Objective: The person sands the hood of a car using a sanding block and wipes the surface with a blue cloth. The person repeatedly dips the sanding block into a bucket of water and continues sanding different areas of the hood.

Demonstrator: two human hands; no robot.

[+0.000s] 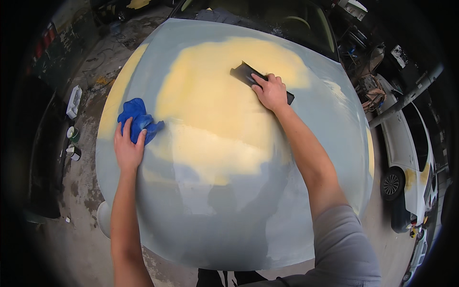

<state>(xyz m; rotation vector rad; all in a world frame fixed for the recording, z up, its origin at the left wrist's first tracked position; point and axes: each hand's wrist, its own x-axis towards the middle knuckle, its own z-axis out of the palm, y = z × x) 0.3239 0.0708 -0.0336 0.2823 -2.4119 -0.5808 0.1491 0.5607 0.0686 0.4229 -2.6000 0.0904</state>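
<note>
Before me spreads a car hood (239,234), grey-blue with a broad pale yellow filler patch (210,95) over its middle; the lower part looks wet and shiny. On the far right part of the patch, my right hand (271,93) grips a long black sanding block (247,74) lying slantwise on the surface. Its fingers cover part of the block, and both ends stick out. At the hood's left side, my left hand (128,147) holds a crumpled blue cloth (136,115) against the panel, thumb and fingers on its near edge.
Beyond the hood is the windshield (267,19). A white tray (74,102) and small cans (73,152) stand on the floor at left, by a dark panel (45,158). On the right are a slanting grey post (406,98) and a white car (406,143) with yellowish patches.
</note>
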